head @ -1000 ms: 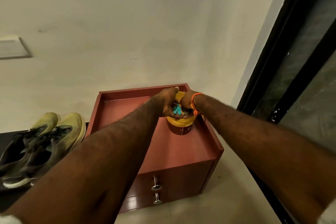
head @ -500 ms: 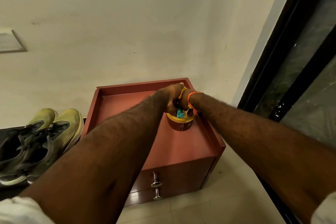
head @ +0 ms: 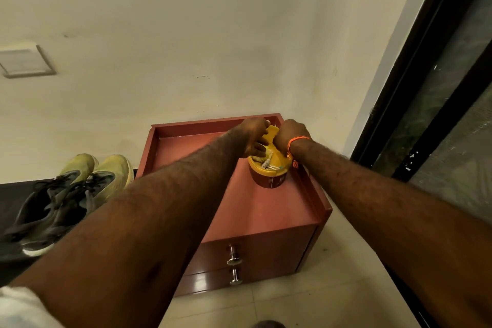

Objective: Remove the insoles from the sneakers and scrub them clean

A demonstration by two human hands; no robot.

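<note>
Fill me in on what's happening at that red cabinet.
A person has both hands at a round yellow-lidded tub standing on the low red wooden cabinet. The left hand reaches into the tub, where pale contents show, while the right hand is at the raised yellow lid; its grip is hidden. The yellow-and-grey sneakers sit untouched on the floor to the left, insoles not yet removed.

cabinet [head: 266,210] top | yellow-lidded tub [head: 269,176] standing near right rim
</note>
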